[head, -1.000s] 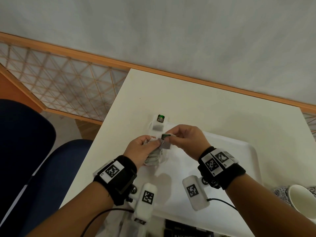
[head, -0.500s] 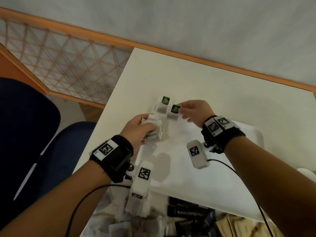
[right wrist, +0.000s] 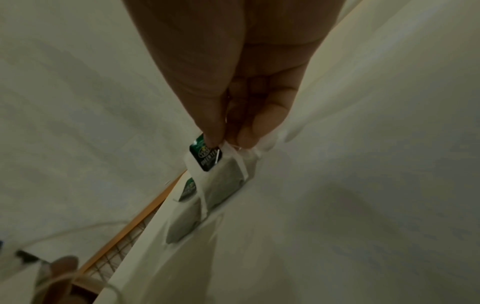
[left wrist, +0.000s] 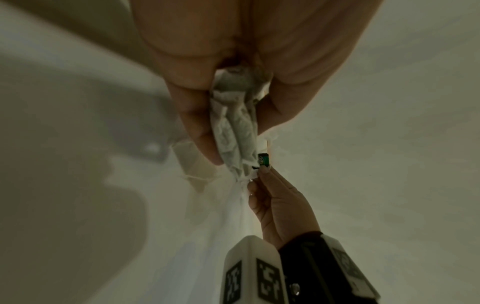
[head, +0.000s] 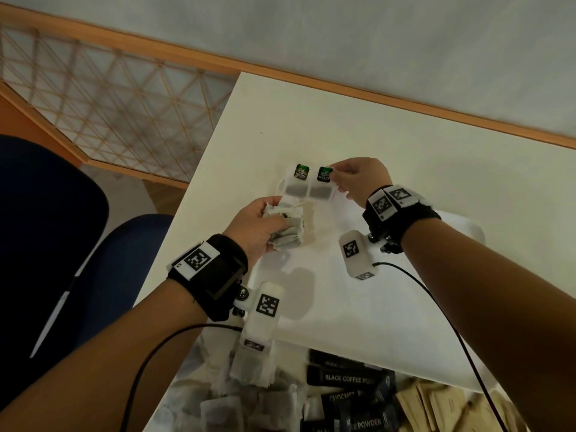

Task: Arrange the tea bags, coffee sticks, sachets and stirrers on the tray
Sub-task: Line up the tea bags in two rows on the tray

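Note:
A white tray [head: 358,307] lies on the pale table. At its far left corner one tea bag with a green tag [head: 298,182] lies flat. Right beside it my right hand [head: 343,179] pinches the top of a second tea bag [head: 321,185] by its green tag [right wrist: 206,157], its lower end on the tray. My left hand [head: 265,226] grips a bunch of several tea bags [head: 286,229] just above the tray's left side; in the left wrist view that bunch [left wrist: 237,131] sits between thumb and fingers.
At the near edge lie a heap of loose tea bags [head: 224,403], black coffee sticks [head: 349,378] and brown sachets [head: 436,403]. A blue chair [head: 103,269] stands left of the table. A lattice screen [head: 109,98] is at the far left.
My right hand took a tea bag from the bunch and carried it away to the tray's far left corner, next to the first bag. The left hand kept its bunch.

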Action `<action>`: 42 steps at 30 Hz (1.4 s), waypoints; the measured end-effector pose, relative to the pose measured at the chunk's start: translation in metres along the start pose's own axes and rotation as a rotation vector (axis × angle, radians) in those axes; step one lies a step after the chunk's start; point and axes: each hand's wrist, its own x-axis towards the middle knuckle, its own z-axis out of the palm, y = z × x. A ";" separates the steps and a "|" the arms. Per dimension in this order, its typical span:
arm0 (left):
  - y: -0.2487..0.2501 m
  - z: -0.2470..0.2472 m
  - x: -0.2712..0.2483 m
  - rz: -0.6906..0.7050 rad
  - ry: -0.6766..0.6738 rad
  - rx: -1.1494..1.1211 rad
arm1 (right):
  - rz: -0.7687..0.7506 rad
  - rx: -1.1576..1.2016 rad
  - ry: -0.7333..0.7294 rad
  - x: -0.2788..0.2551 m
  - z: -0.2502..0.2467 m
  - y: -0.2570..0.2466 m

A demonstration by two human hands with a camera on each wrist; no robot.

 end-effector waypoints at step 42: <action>-0.001 0.014 -0.014 0.076 -0.062 0.067 | 0.029 0.509 -0.254 -0.077 0.009 -0.026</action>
